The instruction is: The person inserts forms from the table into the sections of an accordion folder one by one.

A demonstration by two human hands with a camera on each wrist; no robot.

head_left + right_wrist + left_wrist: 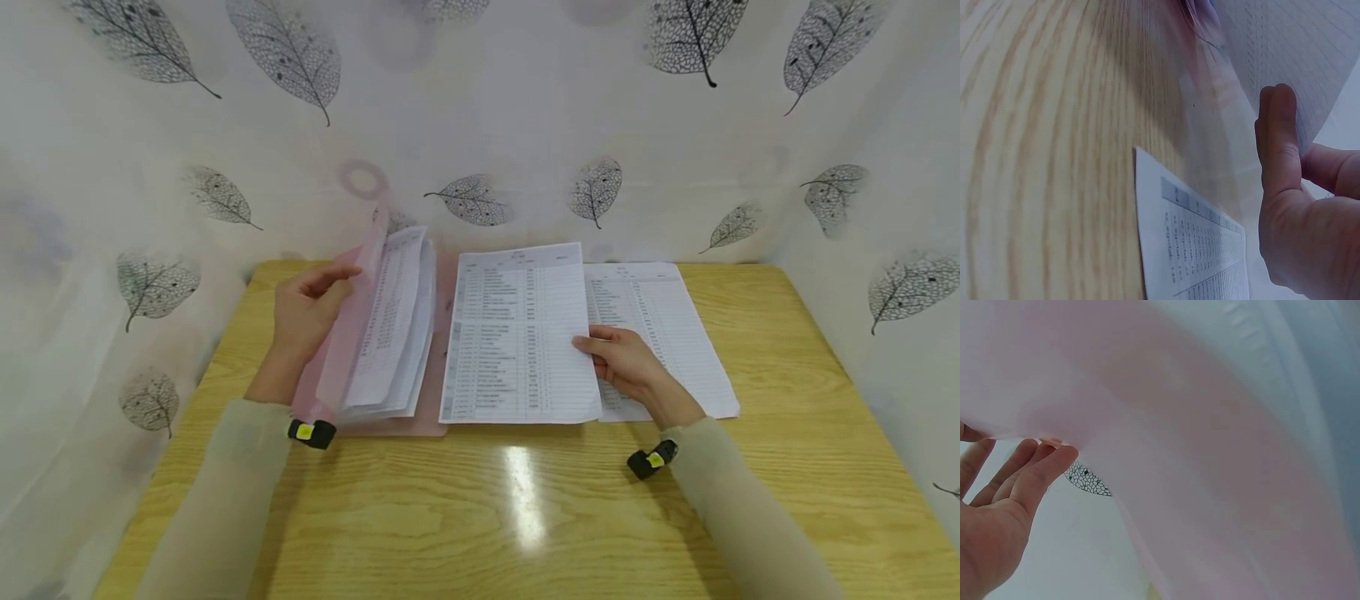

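My left hand (pixel 306 310) pinches the raised pink translucent cover (pixel 347 350) of a file folder between thumb and fingers. In the left wrist view the cover (pixel 1147 444) fills most of the picture. Several printed sheets (pixel 390 321) stand fanned up inside the folder, just right of that cover. My right hand (pixel 630 364) holds a printed sheet (pixel 517 333) by its right edge, thumb in front and fingers behind. In the right wrist view this sheet (pixel 1291 50) is tilted up off the table. Another printed sheet (pixel 671 333) lies flat beneath the right hand.
The wooden table (pixel 420 517) carries the folder and papers near its back edge. White curtains (pixel 480 125) with dark leaf prints hang behind it and along both sides. Black bands with yellow marks (pixel 305 432) sit at both wrists.
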